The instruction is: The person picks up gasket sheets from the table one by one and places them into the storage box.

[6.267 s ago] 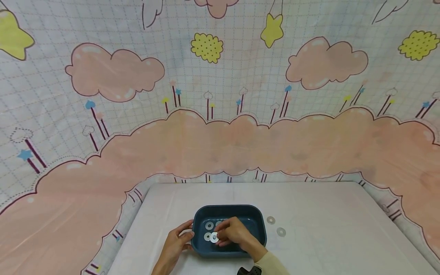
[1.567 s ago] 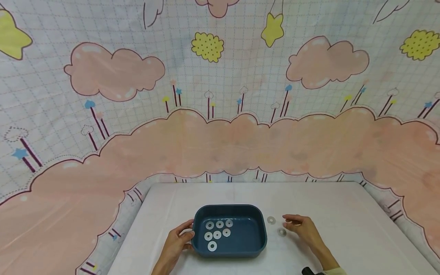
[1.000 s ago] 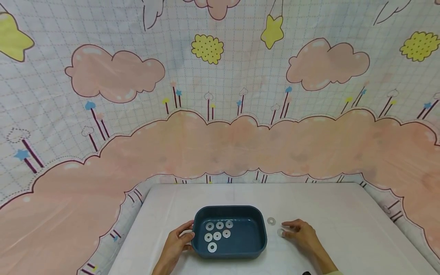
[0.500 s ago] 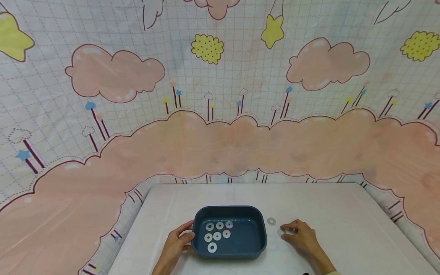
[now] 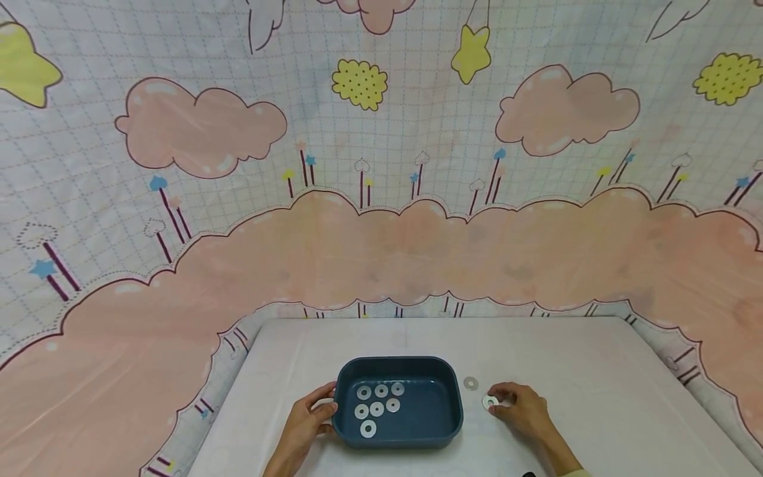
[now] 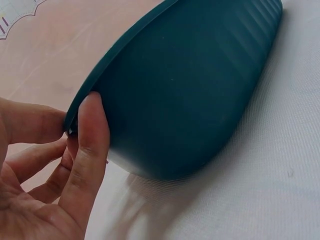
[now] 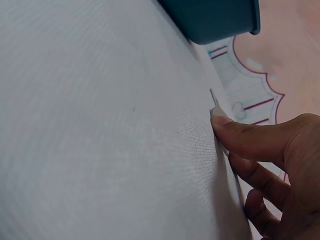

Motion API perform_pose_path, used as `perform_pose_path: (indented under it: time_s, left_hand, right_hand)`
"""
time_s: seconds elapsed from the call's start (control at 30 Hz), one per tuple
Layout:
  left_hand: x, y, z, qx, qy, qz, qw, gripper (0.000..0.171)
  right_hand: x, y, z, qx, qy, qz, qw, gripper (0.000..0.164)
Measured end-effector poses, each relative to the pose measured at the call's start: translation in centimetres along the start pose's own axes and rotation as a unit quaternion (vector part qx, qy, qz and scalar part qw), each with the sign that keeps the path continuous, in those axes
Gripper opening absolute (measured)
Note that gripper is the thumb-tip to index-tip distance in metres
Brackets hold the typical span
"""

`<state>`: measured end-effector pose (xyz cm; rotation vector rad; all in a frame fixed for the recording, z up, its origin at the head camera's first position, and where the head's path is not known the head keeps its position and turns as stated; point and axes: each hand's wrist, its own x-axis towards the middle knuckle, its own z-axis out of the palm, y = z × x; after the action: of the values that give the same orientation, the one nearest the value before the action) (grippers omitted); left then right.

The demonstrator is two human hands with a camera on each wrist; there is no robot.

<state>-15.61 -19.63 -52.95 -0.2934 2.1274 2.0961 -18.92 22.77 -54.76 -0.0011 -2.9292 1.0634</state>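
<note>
A dark blue rectangular tray [image 5: 417, 434] stands on the white table, with several flat metal washers [image 5: 368, 429] lying in its left half. At the tray's left end my left hand [image 5: 304, 421] grips the rim; the left wrist view shows the thumb [image 6: 92, 130] against the outer wall and the other fingers around the edge. To the right of the tray, my right hand [image 5: 521, 411] pinches a washer [image 5: 489, 401] between thumb and fingers, close over the table. In the right wrist view that washer [image 7: 212, 111] shows edge-on at the thumb tip.
Another washer [image 5: 471, 383] lies flat on the table between the tray and my right hand. The white table [image 5: 596, 371] extends well to the right. Behind it hangs a cloth [image 5: 447, 258] printed with clouds and stars.
My right hand has gone from inside the tray to the table on the right. Its fingers have closed on a washer there, which now shows brighter. The left hand keeps its place.
</note>
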Motion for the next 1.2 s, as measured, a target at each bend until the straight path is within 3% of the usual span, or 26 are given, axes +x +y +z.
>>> perform_pose_path:
  time_s: [0.5, 0.9, 1.2]
  left_hand:
    - [0.0, 0.0, -0.1, -0.004, -0.007, 0.006, 1.0, 0.052]
    - [-0.1, 0.1, 0.0, -0.004, -0.003, 0.002, 1.0, 0.051]
    - [0.1, -0.1, -0.2, -0.002, 0.001, -0.003, 1.0, 0.051]
  right_hand:
    - [0.1, 0.1, 0.0, 0.045, 0.001, 0.022, 0.999, 0.017]
    - [-0.3, -1.0, -0.7, 0.074, 0.01, 0.008, 0.997, 0.012]
    - [-0.4, -1.8, -1.2, 0.137, 0.002, 0.049, 0.989, 0.015]
